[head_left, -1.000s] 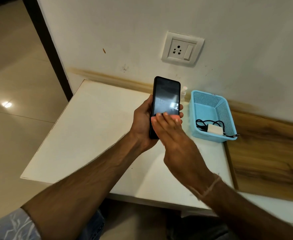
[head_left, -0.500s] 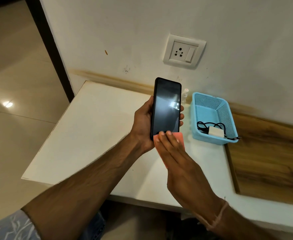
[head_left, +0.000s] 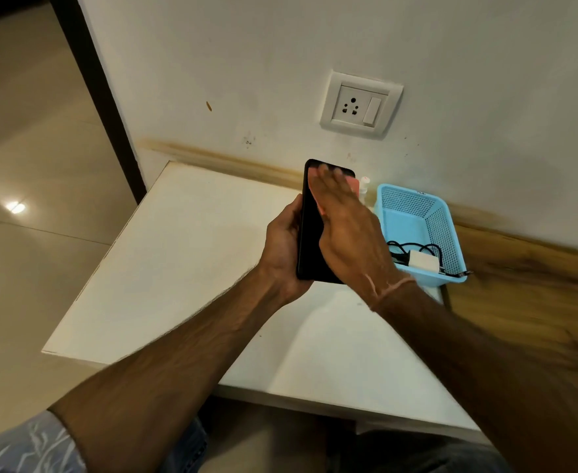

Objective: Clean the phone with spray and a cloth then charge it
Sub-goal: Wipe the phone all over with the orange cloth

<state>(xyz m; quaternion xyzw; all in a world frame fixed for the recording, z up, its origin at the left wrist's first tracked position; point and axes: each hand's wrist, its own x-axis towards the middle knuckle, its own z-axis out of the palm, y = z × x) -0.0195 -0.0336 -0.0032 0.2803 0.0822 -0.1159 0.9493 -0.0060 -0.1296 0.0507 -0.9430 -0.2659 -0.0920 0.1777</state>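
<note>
1. Phone [head_left: 309, 233] stands upright above the counter [head_left: 178, 261], gripped in the left hand [head_left: 282, 249].
2. Right hand [head_left: 345, 230] presses a pink cloth [head_left: 353, 186] flat against its screen, fingers extended.
3. Blue basket [head_left: 431, 213] with charger [head_left: 422, 261] sits just right; spray bottle [head_left: 364, 188] half-hidden behind.

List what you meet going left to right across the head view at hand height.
Left hand → phone → right hand → spray bottle → blue basket holding the charger.
</note>
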